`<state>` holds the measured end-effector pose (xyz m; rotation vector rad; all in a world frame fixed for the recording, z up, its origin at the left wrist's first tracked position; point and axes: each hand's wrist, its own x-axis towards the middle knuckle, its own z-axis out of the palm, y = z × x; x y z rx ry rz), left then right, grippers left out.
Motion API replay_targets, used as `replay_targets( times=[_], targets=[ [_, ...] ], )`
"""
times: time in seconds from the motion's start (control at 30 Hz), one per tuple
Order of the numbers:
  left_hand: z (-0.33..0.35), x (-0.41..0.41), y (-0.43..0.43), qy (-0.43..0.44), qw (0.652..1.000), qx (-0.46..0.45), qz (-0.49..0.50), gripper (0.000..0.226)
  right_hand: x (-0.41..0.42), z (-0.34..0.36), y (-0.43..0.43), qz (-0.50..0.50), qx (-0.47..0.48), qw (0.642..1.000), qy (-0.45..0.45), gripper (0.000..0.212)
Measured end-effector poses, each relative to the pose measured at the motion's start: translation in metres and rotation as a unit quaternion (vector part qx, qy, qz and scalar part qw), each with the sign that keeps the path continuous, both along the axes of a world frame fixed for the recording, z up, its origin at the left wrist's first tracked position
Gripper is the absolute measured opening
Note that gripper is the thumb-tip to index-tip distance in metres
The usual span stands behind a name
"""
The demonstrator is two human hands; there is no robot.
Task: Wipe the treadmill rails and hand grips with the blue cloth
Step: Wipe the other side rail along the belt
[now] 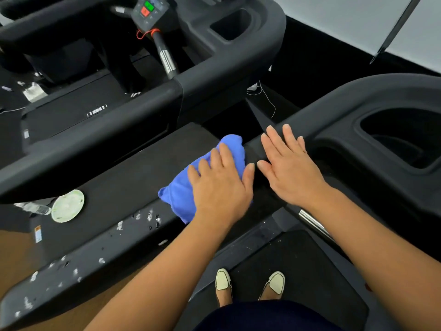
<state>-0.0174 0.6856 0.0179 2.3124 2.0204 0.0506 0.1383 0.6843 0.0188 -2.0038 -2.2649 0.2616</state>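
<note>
A pale grey wall, evenly lit, fills the 1 to 2 o'clock corner, crossed by a slanting dark bar. Below it runs a black band. A thin white cable trails near 1 o'clock. Toward 11 o'clock stands a second treadmill, its console showing green and red buttons. Brown floor shows at 8 o'clock.

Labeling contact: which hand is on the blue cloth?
The left hand, fingers flat on the blue cloth; the right hand is spread over bare treadmill rail beside it.
</note>
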Motion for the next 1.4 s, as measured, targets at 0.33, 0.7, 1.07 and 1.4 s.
replay_targets(
  times=[0.33,0.7,1.07,1.4],
  targets=[
    [-0.006,-0.050,-0.030,0.023,0.998,-0.011,-0.051,0.087,-0.061,0.010,-0.018,0.090,0.025,0.970,0.224,0.060],
    [0.020,-0.061,-0.046,-0.222,0.971,0.032,-0.085,0.086,-0.062,0.049,0.006,-0.081,0.049,0.929,0.357,0.045],
    [0.001,-0.144,-0.047,-0.111,0.978,0.176,0.025,0.043,-0.114,-0.009,-0.012,0.033,0.044,0.997,-0.056,0.062],
    [-0.015,-0.177,-0.056,-0.078,0.987,0.109,0.087,0.057,-0.107,-0.006,0.004,0.016,0.063,0.996,-0.067,0.071]
  ],
)
